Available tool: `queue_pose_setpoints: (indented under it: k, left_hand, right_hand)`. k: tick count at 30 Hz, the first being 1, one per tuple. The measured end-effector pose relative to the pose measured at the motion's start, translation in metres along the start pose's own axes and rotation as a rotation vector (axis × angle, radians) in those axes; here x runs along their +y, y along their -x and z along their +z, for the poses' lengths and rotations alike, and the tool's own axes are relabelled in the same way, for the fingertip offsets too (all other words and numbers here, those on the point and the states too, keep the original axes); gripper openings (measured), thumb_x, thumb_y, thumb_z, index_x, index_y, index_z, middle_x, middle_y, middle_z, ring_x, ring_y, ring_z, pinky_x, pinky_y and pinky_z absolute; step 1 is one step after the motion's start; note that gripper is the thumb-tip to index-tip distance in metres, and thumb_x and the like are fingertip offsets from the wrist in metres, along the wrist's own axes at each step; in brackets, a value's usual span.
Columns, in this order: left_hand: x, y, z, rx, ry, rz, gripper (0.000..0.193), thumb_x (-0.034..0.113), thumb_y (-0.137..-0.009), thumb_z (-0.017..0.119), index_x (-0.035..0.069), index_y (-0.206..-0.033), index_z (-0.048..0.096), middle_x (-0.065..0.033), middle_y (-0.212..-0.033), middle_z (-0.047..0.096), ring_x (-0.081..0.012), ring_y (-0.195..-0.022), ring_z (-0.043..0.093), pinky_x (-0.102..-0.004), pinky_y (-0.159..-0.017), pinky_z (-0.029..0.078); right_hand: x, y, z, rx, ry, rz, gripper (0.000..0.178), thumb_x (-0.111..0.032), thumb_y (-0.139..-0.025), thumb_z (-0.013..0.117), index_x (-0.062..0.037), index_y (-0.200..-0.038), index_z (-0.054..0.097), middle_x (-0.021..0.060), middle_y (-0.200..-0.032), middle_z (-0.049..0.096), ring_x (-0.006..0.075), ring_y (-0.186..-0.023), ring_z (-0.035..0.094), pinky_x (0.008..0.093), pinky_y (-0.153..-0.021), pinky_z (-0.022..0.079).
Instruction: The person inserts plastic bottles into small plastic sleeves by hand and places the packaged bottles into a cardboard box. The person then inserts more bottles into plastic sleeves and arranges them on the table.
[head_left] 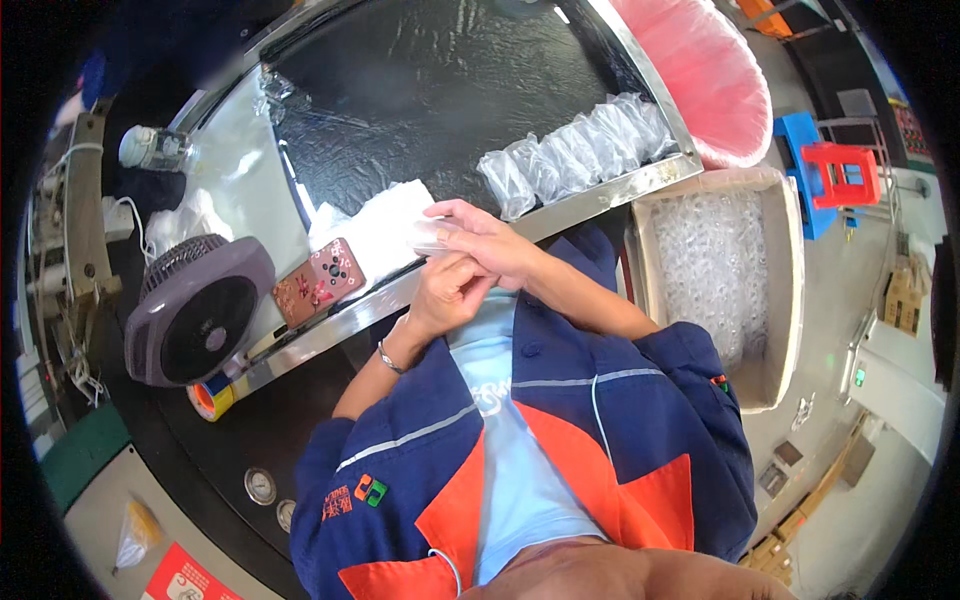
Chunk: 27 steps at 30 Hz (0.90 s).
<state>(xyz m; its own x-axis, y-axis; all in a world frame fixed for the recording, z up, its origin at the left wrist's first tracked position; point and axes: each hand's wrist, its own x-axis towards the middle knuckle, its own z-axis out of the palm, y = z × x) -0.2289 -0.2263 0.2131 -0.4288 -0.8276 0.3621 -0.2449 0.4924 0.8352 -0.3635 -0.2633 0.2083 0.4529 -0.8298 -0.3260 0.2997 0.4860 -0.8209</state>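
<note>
Pinching a translucent piece (428,238) at the near edge of the counter (620,194), the right hand (492,243) is touching the left hand (447,294), whose grip is unclear, and a loosening pinch could be dropping it.

The jacket (640,410) was navy — with orange-red front panels (455,505), pale grey chest stripes (405,437) and an orange-and-green emblem (370,490) on the left — over a light blue shirt (510,500) with white print (490,398). A silvery band (388,357) circled the left wrist.
</note>
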Motion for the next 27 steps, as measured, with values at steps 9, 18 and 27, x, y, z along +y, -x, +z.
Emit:
queue_pose_setpoints:
  k: [9,18,27]
  left_hand:
    - [0.033,0.099,-0.061,-0.046,0.022,-0.347,0.029,0.011,-0.087,0.054,-0.002,-0.113,0.061,-0.0184,-0.106,0.064,-0.0299,-0.100,0.062,-0.0363,-0.091,0.046]
    - [-0.068,0.299,-0.078,0.263,-0.079,-0.845,0.025,0.019,-0.090,0.056,-0.002,-0.095,0.066,-0.0159,-0.087,0.067,-0.0204,-0.083,0.064,-0.0359,-0.073,0.051]
    - [-0.091,0.308,-0.082,0.008,-0.192,-0.867,0.023,0.017,-0.092,0.053,-0.002,-0.093,0.066,-0.0150,-0.083,0.066,-0.0214,-0.080,0.065,-0.0364,-0.072,0.052]
  right_hand:
    - [-0.005,0.008,-0.039,0.445,1.550,-0.658,0.024,-0.008,-0.080,0.065,-0.0026,-0.103,0.065,0.0205,-0.129,0.048,0.0363,-0.122,0.045,0.0432,-0.100,0.040]
    - [-0.001,0.014,-0.044,0.499,1.363,-0.883,0.021,-0.005,-0.075,0.070,-0.0048,-0.095,0.064,0.0162,-0.128,0.050,0.0362,-0.123,0.044,0.0455,-0.099,0.039]
    - [0.001,0.017,-0.045,0.401,1.436,-0.861,0.020,-0.003,-0.075,0.069,-0.0058,-0.094,0.062,0.0149,-0.125,0.052,0.0346,-0.120,0.046,0.0439,-0.094,0.041]
